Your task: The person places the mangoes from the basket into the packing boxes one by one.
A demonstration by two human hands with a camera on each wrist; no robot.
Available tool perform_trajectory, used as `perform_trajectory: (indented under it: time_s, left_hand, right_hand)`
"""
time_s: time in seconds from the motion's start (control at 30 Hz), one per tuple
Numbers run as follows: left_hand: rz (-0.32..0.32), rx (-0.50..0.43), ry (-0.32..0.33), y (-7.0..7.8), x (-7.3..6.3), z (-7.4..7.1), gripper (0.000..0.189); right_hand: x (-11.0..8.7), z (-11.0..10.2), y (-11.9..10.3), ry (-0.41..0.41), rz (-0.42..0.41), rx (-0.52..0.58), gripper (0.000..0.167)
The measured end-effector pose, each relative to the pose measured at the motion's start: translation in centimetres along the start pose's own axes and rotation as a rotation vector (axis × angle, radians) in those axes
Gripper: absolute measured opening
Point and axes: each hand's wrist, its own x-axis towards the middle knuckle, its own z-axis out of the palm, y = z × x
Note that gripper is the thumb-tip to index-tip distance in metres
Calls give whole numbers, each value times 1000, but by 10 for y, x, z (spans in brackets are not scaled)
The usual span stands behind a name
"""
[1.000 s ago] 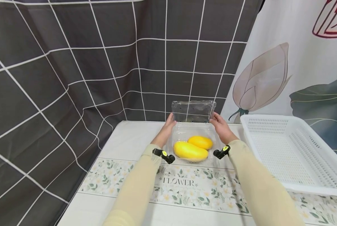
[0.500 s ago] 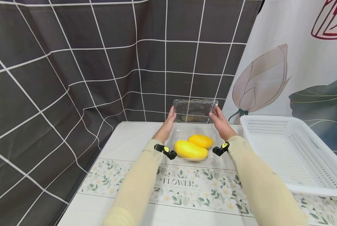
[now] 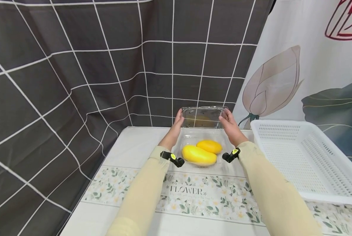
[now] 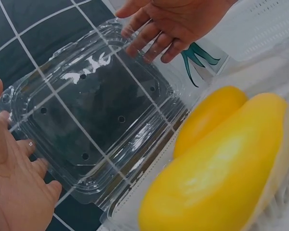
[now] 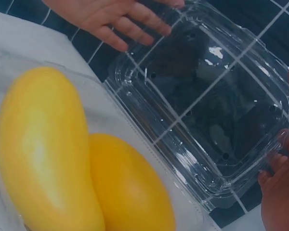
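Two yellow mangoes, a larger one [image 3: 198, 155] in front and a smaller one [image 3: 209, 146] behind, lie in the base of a clear plastic clamshell box [image 3: 190, 132]. Its hinged lid [image 3: 202, 118] stands raised at the back, with small holes in it. My left hand [image 3: 173, 131] is at the lid's left edge, its fingers extended against the plastic. On the opposite edge, my right hand [image 3: 231, 128] has straight fingers behind the clear lid and its thumb toward the front. Both wrist views show the lid between the two hands, and neither hand touches the mangoes.
A white perforated plastic basket [image 3: 308, 157] stands to the right. The box rests on a white table cover [image 3: 140, 147] with a floral strip. Dark grid cloth [image 3: 158, 82] hangs behind and left, and a flower-print curtain [image 3: 270, 88] at the right.
Both hands have risen slightly along the lid's edges since one second ago. Over the last half second the lid's top edge has dipped a little, and a yellow reflection shows more on it.
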Motion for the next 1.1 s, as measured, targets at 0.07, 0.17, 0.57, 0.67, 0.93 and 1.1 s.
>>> perform_trajectory:
  time_s: [0.07,0.17,0.57,0.67,0.93,1.1]
  left_hand:
    - [10,-2,-3,-1,-4,-1,58]
    - [28,-10,-12,-1,-9,-2,58]
    - [-70,-18,15,7,-27,1,68]
    - [-170,7,23,12,-34,1,78]
    - [-284,146,14,19,-53,5,77]
    - [-225,225,17,11,-60,6,70]
  right_hand:
    - [3,0,6,3,-9,2,71]
    - [7,-2,19,22,-24,-4,70]
    - [-9,0,33,62,-1,-74,77]
    - [-14,1,33,58,9,-68,79]
    - [-27,0,36,22,52,-138,80]
    - [-37,0,39,13,104,-235,84]
